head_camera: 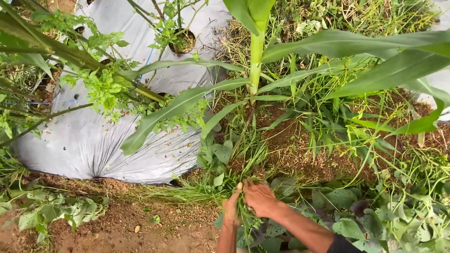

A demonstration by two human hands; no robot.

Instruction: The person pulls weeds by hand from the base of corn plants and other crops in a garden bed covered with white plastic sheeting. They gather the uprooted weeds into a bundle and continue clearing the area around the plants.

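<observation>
Low in the middle of the view, both my hands close around one tuft of long green weed grass (243, 175) growing from the brown soil. My left hand (231, 206) grips the stems from the left, thumb up. My right hand (260, 198) grips them from the right, fingers wrapped over the base; a dark sleeve edge shows at its forearm. The grass blades spread up and leftward from my fists. Just beyond the tuft rises a tall maize stalk (256, 61) with long broad leaves.
A silver plastic mulch sheet (93, 145) with planting holes covers the bed at left, with leafy small plants (101, 86) growing through it. Bare brown soil (140, 225) lies at lower left. Broad-leaved weeds (356, 220) and grass crowd the right side.
</observation>
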